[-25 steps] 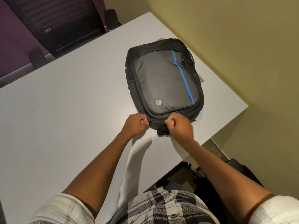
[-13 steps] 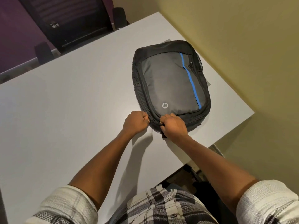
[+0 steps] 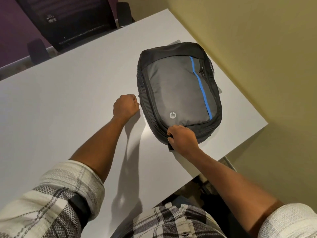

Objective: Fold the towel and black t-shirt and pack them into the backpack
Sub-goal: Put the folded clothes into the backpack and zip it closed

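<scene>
Backpack, grey and black with a blue stripe, is lying flat near the right edge of the white desk, its round logo facing up and its contents hidden. The left hand is sitting at the bag's left side, fingers curled tight around a small metal zipper pull. The right hand is gripping the bag's near end, fingers clamped on the black fabric. A dark chair is standing beyond the desk's far edge, and a yellow wall is running along the right.
</scene>
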A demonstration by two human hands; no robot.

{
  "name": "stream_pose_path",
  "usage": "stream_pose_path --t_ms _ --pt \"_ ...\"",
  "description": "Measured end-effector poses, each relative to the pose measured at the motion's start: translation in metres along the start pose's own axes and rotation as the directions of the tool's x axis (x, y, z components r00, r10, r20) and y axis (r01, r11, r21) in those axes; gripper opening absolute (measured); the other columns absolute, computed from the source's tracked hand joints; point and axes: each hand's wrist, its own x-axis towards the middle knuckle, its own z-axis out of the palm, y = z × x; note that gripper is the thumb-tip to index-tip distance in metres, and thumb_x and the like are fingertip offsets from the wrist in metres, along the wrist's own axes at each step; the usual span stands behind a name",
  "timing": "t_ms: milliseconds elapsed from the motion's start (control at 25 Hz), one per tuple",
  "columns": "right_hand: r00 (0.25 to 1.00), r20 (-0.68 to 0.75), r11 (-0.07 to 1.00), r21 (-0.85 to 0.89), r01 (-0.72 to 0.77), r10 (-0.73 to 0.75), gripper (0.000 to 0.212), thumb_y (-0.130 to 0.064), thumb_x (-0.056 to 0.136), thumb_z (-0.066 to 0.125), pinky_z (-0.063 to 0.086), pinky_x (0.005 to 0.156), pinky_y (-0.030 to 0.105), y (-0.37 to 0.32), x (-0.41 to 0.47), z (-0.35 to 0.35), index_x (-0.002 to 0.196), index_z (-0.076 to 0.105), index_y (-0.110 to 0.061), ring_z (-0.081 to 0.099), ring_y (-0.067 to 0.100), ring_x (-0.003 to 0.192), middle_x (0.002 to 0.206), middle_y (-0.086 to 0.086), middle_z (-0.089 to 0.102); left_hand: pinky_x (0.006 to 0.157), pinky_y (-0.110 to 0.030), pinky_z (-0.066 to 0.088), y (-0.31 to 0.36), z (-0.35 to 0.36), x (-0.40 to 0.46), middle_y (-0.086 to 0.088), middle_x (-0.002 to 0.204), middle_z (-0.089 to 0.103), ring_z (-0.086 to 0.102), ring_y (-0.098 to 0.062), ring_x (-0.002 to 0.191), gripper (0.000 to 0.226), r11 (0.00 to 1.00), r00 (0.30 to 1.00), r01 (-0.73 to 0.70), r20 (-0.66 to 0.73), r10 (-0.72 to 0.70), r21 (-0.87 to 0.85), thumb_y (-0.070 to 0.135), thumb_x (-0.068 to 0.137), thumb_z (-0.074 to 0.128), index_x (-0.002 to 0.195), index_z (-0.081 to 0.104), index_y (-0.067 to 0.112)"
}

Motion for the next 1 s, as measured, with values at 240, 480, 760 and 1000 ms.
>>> stream_pose_path --t_ms 240,480,760,1000 --pt "1.0 -0.023 1.0 0.029 0.008 -0.007 0.008 -0.024 0.086 0.067 0.035 0.068 0.028 0.006 -0.001 0.001 0.091 0.064 -0.018 0.057 0.019 0.081 0.086 -0.003 0.064 0.074 -0.036 0.045 0.006 -0.001 0.026 -0.016 0.101 0.069 0.063 -0.042 0.093 0.017 0.996 0.995 0.078 -0.066 -0.076 0.03 0.016 0.089 0.057 0.097 0.07 0.008" --pt "0.999 -0.027 0.993 0.109 0.038 -0.035 0.014 -0.02 0.087 0.066 0.05 0.081 0.037 0.012 -0.003 0.005 0.101 0.066 -0.019 0.057 0.019 0.089 0.095 -0.002 0.065 0.082 -0.035 0.045 0.011 0.015 0.024 -0.016 0.114 0.067 0.061 -0.039 0.105 0.024 0.965 0.981 0.19 0.071 -0.18 -0.181 0.026 0.091 0.055 0.107 0.065 0.011" --pt "0.943 -0.318 0.985 0.164 -0.044 0.095 0.022 -0.018 0.084 0.068 0.042 0.083 0.04 0.041 0.0 -0.03 0.105 0.065 -0.017 0.054 0.029 0.094 0.105 0.001 0.062 0.1 -0.039 0.042 0.031 0.023 0.01 -0.013 0.138 0.058 0.054 -0.035 0.126 0.066 0.911 0.988 0.132 0.13 -0.088 -0.389 0.048 0.095 0.059 0.146 0.039 0.011" --pt "0.811 -0.15 0.805 0.314 -0.503 0.566 0.07 -0.042 0.085 0.07 0.029 0.113 0.056 0.07 -0.009 -0.034 0.146 0.038 -0.026 0.027 0.037 0.144 0.163 0.009 0.017 0.101 -0.05 0.052 0.033 0.031 0.008 0.004 0.16 0.034 0.05 -0.028 0.133 0.109 0.716 0.938 0.27 0.345 -0.044 -0.643 0.07 0.076 0.068 0.158 0.005 0.038"
